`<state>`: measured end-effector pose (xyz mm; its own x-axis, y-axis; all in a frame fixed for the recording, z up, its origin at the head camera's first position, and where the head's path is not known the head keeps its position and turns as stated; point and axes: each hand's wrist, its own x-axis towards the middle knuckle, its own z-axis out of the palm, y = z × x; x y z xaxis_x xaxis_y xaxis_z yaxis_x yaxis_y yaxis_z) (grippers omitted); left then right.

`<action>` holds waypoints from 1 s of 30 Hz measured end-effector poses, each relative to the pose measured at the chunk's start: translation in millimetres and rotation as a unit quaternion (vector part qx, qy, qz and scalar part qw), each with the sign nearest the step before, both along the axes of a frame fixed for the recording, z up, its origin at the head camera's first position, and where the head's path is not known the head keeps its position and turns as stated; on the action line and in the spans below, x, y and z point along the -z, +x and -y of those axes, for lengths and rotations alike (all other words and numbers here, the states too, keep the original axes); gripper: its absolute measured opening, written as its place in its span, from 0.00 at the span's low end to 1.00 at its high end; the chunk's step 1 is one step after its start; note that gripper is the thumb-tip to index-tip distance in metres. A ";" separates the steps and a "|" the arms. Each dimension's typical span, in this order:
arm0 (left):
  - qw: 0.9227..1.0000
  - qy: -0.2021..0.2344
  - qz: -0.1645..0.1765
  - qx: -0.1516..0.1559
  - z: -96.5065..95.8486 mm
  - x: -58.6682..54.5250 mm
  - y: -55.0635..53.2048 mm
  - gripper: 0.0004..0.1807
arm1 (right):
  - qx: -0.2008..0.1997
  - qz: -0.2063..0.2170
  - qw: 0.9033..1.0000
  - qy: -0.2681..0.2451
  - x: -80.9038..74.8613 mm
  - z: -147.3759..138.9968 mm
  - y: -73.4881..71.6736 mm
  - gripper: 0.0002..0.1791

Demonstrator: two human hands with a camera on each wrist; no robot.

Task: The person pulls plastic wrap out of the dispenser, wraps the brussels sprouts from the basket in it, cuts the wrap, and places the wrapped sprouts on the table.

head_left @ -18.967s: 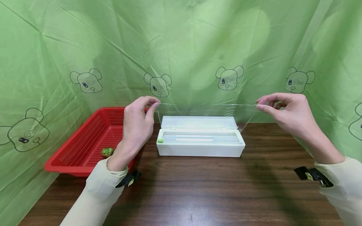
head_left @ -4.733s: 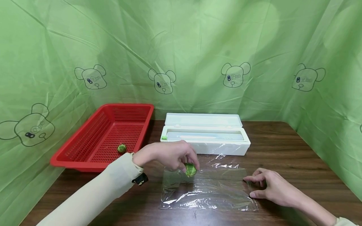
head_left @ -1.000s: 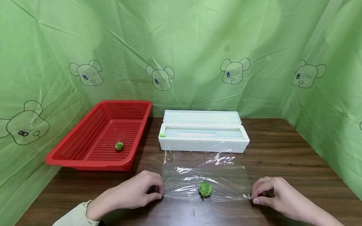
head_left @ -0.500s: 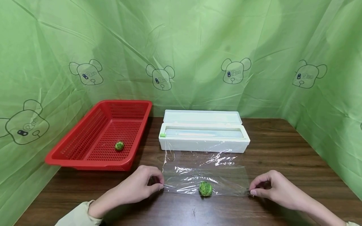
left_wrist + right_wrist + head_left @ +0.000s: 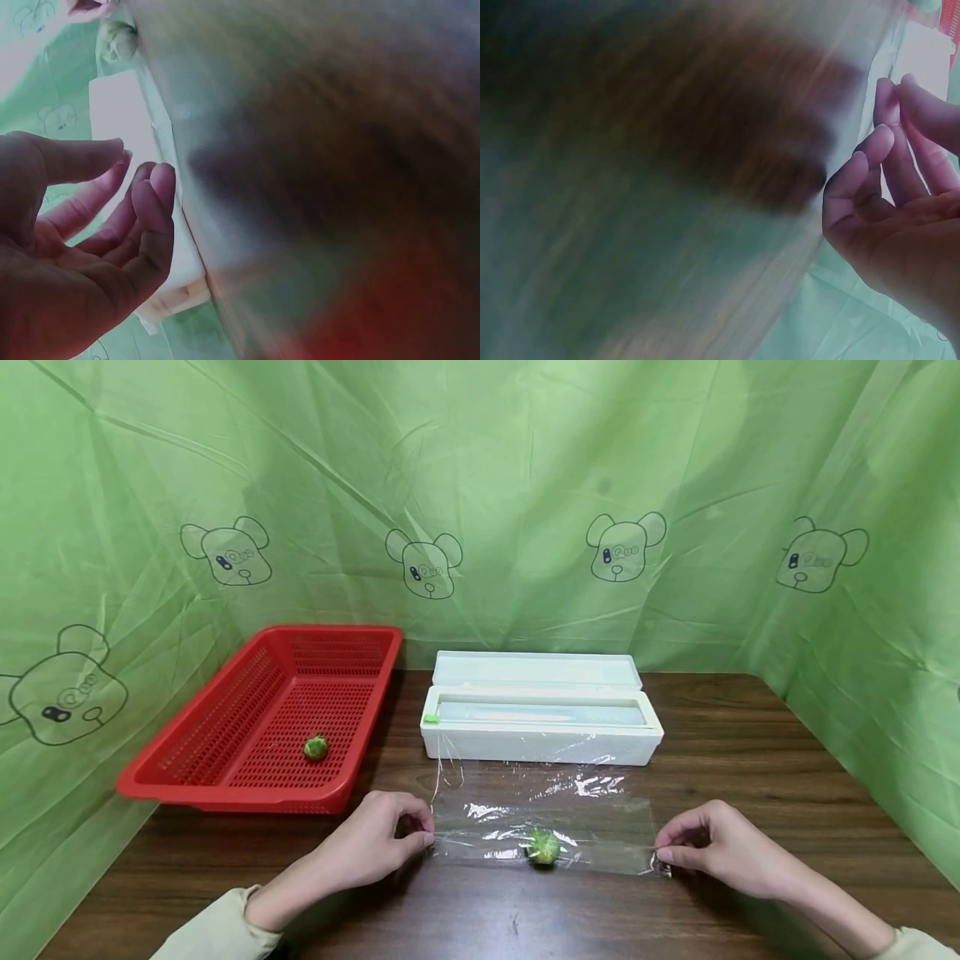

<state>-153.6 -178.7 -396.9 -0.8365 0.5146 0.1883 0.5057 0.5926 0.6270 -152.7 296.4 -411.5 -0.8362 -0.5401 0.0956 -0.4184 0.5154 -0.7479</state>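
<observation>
Sprout (image 5: 543,848) against film (image 5: 611,831); second sprout (image 5: 316,747) — in basket (image 5: 225,795)

- Green curtain (image 5: 517,452): bear-head prints (image 5: 432,583), small lettering (image 5: 624,552) on faces, looks like leading "Q", rest too blurred
- Dark pill-shaped mark (image 5: 607,556) left of lettering

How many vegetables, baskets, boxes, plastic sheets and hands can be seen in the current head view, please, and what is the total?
Vegetables: 2
Basket: 1
Box: 1
Plastic sheet: 1
Left hand and right hand: 2
Total: 7
</observation>
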 end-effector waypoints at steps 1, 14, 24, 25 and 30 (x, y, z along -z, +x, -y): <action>1.000 0.000 0.002 -0.002 -0.3 -0.3 -0.5 0.11 | 0.001 0.002 1.000 0.002 -0.1 0.1 -0.8 0.03; 0.994 -0.063 -0.058 -0.062 -22.2 -21.2 12.0 0.22 | 0.016 -0.004 1.000 0.027 -0.7 -1.6 -4.2 0.05; 0.984 -0.071 -0.155 0.061 -78.8 -41.2 29.9 0.09 | 0.071 -0.143 0.987 0.026 -32.4 37.6 8.4 0.10; 0.981 -0.079 -0.160 0.072 -85.2 -40.8 28.6 0.09 | 0.058 -0.146 0.987 0.022 -34.4 45.9 9.4 0.09; 0.977 -0.110 -0.161 0.090 -108.2 -34.6 17.9 0.09 | -0.014 -0.165 0.986 -0.001 -32.3 88.4 11.7 0.09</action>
<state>-135.7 -70.5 -362.3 -0.6444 0.7055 0.2951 0.7641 0.5787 0.2850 -140.9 208.0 -379.2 -0.7446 -0.5615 0.3609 -0.6527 0.4993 -0.5697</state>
